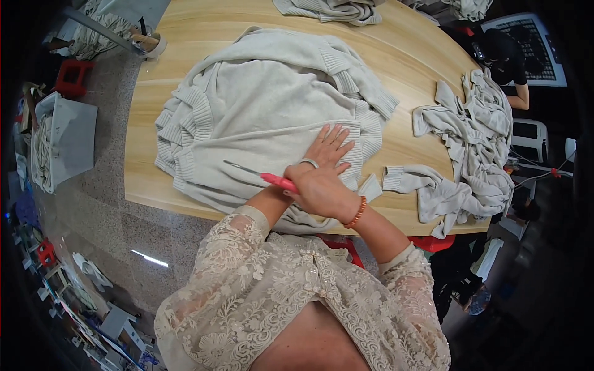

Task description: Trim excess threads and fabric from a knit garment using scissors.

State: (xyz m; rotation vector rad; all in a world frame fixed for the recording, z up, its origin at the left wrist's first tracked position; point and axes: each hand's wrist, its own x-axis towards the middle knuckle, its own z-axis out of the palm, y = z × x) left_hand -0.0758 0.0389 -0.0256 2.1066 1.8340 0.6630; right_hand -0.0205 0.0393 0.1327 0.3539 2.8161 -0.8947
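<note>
Several pale grey knitted sweaters [260, 99] lie in a layered pile on the wooden table, ribbed cuffs and hems at both sides. My left hand [329, 150] rests flat on the top sweater near its right-hand ribbing, fingers spread. Crossing over my left wrist, my right hand [318, 188] is closed round the red handle of a tool with a thin metal shaft [272, 179]. Its shaft points left over the knit, and I cannot make out the exact shape of its tip. A small white piece [371, 187], perhaps a tag, lies just right of the pile.
A heap of grey knitwear [476, 142] covers the table's right side; another garment [334, 9] lies at the far edge. A person [504, 55] works at the far right. A white bin [73, 139] and a red stool [73, 77] stand left of the wooden table [145, 123].
</note>
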